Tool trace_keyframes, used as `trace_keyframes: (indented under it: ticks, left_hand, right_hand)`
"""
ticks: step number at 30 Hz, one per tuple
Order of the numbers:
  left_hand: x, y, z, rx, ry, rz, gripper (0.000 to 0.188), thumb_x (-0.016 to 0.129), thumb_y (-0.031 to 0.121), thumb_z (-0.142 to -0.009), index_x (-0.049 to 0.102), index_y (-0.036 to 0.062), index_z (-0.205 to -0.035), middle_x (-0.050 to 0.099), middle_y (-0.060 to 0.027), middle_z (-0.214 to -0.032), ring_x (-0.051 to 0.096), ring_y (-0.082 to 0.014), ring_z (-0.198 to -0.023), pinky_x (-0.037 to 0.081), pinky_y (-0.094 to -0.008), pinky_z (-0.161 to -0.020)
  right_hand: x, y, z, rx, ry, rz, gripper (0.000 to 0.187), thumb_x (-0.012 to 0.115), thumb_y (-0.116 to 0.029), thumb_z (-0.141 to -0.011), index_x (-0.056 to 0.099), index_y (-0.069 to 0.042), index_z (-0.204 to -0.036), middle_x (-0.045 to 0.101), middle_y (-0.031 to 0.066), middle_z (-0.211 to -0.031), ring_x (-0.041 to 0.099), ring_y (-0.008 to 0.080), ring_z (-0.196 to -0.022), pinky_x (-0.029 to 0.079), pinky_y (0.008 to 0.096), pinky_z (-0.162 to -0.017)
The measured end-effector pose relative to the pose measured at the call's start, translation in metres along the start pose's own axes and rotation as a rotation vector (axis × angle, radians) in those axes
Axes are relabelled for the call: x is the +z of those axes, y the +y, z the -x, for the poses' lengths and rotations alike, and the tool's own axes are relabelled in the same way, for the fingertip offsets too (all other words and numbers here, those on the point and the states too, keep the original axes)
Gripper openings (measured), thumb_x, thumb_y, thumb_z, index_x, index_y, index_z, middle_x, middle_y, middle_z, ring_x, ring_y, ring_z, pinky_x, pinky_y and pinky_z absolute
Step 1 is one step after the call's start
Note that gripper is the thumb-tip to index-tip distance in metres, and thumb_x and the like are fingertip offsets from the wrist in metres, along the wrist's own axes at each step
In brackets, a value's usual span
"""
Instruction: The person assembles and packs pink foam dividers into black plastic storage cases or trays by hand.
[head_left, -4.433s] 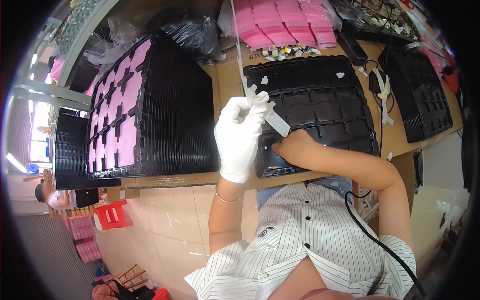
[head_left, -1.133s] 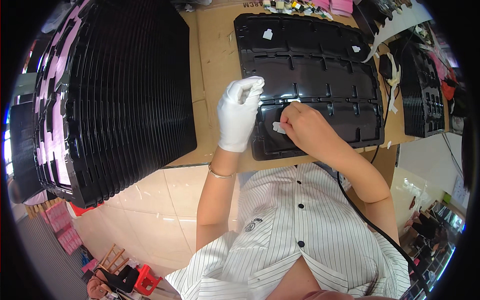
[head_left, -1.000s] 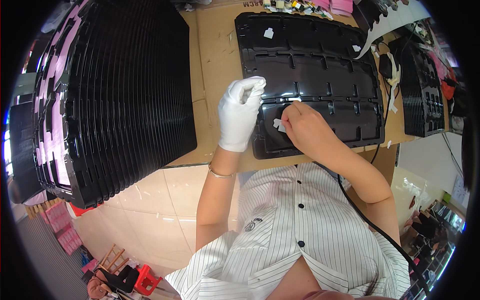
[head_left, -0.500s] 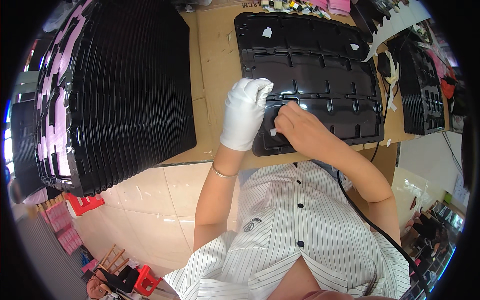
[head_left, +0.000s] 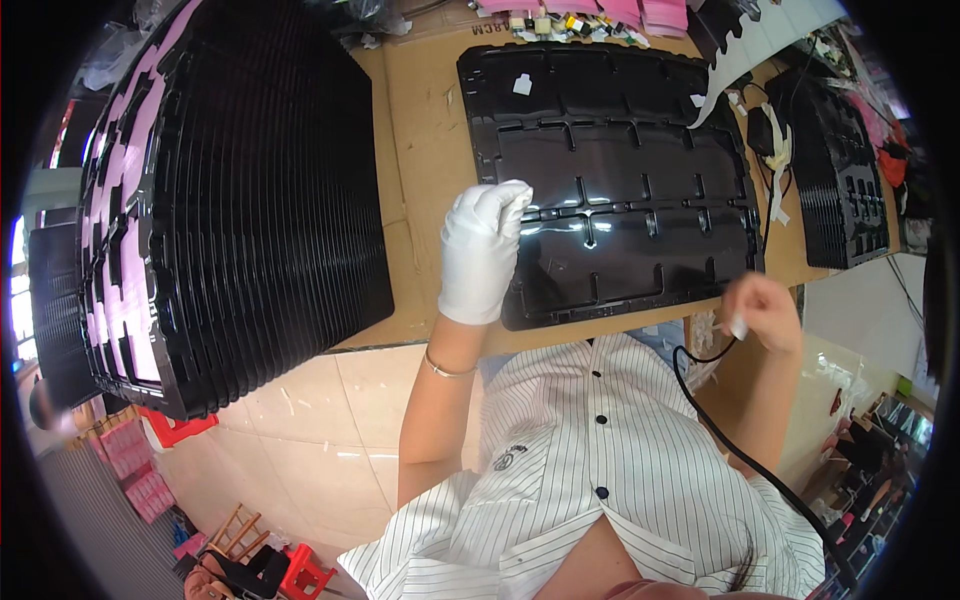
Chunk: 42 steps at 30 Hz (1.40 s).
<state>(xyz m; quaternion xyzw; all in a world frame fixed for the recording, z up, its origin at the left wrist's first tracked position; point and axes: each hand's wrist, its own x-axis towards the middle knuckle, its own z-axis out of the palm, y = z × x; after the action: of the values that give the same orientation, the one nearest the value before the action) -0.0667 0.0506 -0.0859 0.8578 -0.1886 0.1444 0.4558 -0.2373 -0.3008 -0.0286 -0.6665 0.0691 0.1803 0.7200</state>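
Note:
A black plastic tray (head_left: 610, 160) with shallow compartments lies on the brown cardboard-covered table (head_left: 410, 150). My left hand (head_left: 480, 250), in a white glove, is closed in a pinch over the tray's left edge. What its fingertips hold, if anything, cannot be made out. Past the tray's near right corner, my bare right hand (head_left: 765, 310) has its fingers curled around a small white scrap (head_left: 739, 327), slightly blurred. One small white tag (head_left: 522, 84) rests in the tray's far left compartment.
To the left rises a tall stack of black trays (head_left: 270, 200) with pink sheets (head_left: 135, 290) along its side. More black trays (head_left: 840, 180) stand at the right. A toothed white strip (head_left: 740, 60) overhangs the tray's far right corner. A black cable (head_left: 720, 425) runs across my front.
My right hand has swung from the tray's near left compartment out past its right corner, carrying the white scrap. My left hand remains pinched at the left edge. The view has shifted slightly.

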Motion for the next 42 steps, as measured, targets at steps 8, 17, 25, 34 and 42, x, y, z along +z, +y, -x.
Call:
trace_keyframes:
  ticks: [8,17,25,34,42]
  left_hand:
    - [0.006,0.003,-0.005,-0.024,-0.032,0.066,0.008,0.07,0.011,-0.09,0.069,0.0037,-0.094,0.067,-0.0074,-0.089,0.062,-0.0147,-0.07,0.051,-0.0263,-0.066]
    - [0.006,0.005,-0.003,-0.124,-0.041,0.06,0.01,0.069,0.016,-0.089,0.068,0.0074,-0.094,0.067,-0.0096,-0.088,0.064,-0.0291,-0.081,0.052,-0.0377,-0.074]
    - [0.001,0.009,-0.005,-0.13,-0.052,0.125,0.009,0.069,0.015,-0.089,0.067,0.0071,-0.094,0.068,-0.0094,-0.089,0.064,-0.0298,-0.082,0.051,-0.039,-0.075]
    - [-0.003,0.002,-0.006,-0.042,-0.061,0.097,0.007,0.07,0.01,-0.088,0.067,0.0085,-0.093,0.068,-0.008,-0.091,0.065,-0.0255,-0.082,0.052,-0.0339,-0.073]
    - [-0.004,0.004,-0.008,-0.089,-0.082,0.176,0.01,0.07,0.011,-0.087,0.066,0.0086,-0.096,0.065,-0.0079,-0.09,0.062,-0.0291,-0.082,0.05,-0.0387,-0.074]
  right_hand:
    - [-0.204,0.257,0.219,0.784,0.892,1.764,0.026,0.067,-0.027,-0.089,0.066,-0.001,-0.087,0.068,0.0127,-0.074,0.067,0.032,-0.069,0.054,0.0411,-0.066]
    - [-0.05,-0.047,-0.069,-0.434,1.251,0.921,0.019,0.076,-0.017,-0.085,0.064,-0.002,-0.089,0.065,0.005,-0.081,0.061,0.0151,-0.072,0.05,0.0312,-0.066]
    - [0.078,-0.06,-0.318,-0.7,0.195,0.897,0.025,0.067,0.007,-0.078,0.06,0.002,-0.102,0.059,0.0133,-0.105,0.064,0.0274,-0.096,0.054,0.0347,-0.083]
    - [0.097,-0.089,-0.34,-0.241,0.065,1.046,0.034,0.071,0.007,-0.072,0.062,0.005,-0.105,0.068,0.0109,-0.084,0.067,0.0226,-0.079,0.053,0.0319,-0.075]
    - [0.098,-0.087,-0.341,-0.31,0.107,1.458,0.014,0.067,-0.013,-0.083,0.068,-0.001,-0.077,0.068,0.0172,-0.079,0.067,0.0351,-0.08,0.053,0.0431,-0.075]
